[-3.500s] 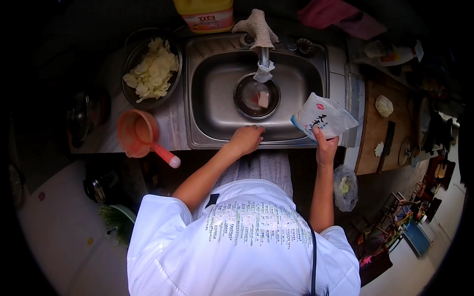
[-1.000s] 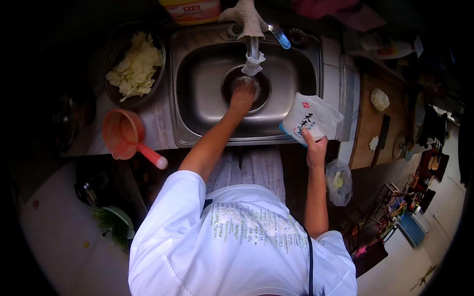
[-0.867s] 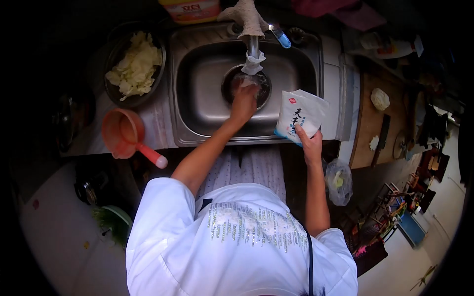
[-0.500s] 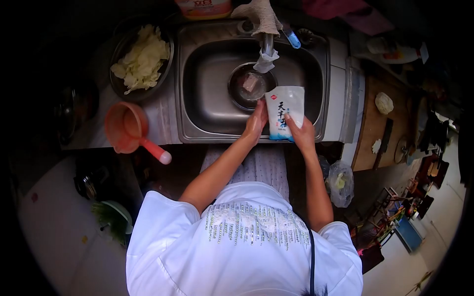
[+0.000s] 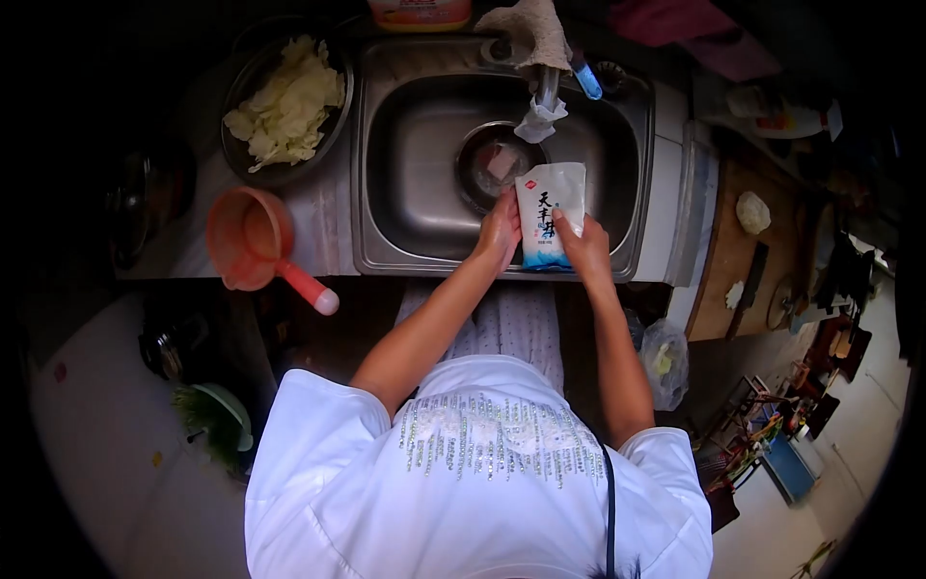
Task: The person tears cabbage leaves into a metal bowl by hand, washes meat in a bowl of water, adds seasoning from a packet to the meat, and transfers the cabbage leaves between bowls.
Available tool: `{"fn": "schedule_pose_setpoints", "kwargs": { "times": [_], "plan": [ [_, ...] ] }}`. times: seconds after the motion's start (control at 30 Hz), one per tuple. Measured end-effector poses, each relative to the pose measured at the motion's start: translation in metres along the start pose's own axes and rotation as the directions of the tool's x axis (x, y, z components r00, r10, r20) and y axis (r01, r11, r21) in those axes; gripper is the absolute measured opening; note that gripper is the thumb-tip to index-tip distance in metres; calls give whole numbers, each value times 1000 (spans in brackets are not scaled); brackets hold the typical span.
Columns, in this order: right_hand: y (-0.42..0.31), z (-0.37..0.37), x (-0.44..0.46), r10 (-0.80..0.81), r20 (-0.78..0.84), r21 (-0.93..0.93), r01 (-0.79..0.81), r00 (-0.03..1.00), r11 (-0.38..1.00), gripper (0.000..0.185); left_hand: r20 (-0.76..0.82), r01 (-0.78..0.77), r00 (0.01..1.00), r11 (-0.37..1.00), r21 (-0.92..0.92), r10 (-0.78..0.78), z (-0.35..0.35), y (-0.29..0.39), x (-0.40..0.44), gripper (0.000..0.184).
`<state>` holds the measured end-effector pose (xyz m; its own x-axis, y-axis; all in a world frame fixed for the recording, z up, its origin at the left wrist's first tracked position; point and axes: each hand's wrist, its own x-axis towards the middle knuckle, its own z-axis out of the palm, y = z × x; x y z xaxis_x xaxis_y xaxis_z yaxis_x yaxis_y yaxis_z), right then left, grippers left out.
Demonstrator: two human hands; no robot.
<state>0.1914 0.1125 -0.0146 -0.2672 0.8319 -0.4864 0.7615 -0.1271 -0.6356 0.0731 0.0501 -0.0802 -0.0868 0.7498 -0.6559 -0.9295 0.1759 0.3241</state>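
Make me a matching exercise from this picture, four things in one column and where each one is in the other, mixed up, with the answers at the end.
Things
1. packet
2. scoop
3. leaves
4. pink chunk

Places
A. heaped in the large bowl beside the sink
B. inside the small bowl in the sink
C. gripped by the right hand
D. on the counter, handle jutting past its edge

Pairs: 1-C, 2-D, 3-A, 4-B
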Motion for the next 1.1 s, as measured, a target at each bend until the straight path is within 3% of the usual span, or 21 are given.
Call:
{"fn": "schedule_pose_setpoints", "kwargs": {
  "times": [0.13,0.27,0.33,0.47,0.53,0.63,0.73,0.77,0.8,0.87,1.1],
  "plan": [
    [-1,2,-1,-12,-9,-12,12,1000,1000,41,-75,52,996,999,5,-52,-5,-1,7,36],
    [-2,-2,2,-57,25,-42,58,998,997,41,-75,1,997,998,-70,-6,-10,-4,13,29],
    [-6,-6,3,-18,38,26,17,999,1000,41,-28,144,987,946,-291,-159,-13,1,15,28],
    [11,-7,11,28,101,205,-48,994,978,42,128,249,968,891,-381,-216,-21,5,17,30],
    [12,-8,12,81,177,306,-134,981,943,43,196,240,964,912,-333,-182,-20,3,18,34],
    [7,-7,11,97,172,335,-151,980,930,44,149,235,970,910,-341,-195,-12,0,17,37],
    [13,-3,17,107,115,256,-134,988,957,44,160,220,970,933,-283,-181,10,6,-4,41],
    [13,-2,18,107,120,254,-135,987,958,44,89,115,989,993,1,-115,14,2,-7,44],
    [12,0,18,97,119,217,-121,988,969,44,85,114,990,993,-2,-114,13,-2,-9,44],
    [12,2,20,84,117,179,-104,990,978,44,98,-103,992,971,217,83,8,-8,-9,40],
    [15,3,26,73,50,153,-80,996,985,43,71,-57,996,988,143,48,6,-7,0,28]
  ]
}}
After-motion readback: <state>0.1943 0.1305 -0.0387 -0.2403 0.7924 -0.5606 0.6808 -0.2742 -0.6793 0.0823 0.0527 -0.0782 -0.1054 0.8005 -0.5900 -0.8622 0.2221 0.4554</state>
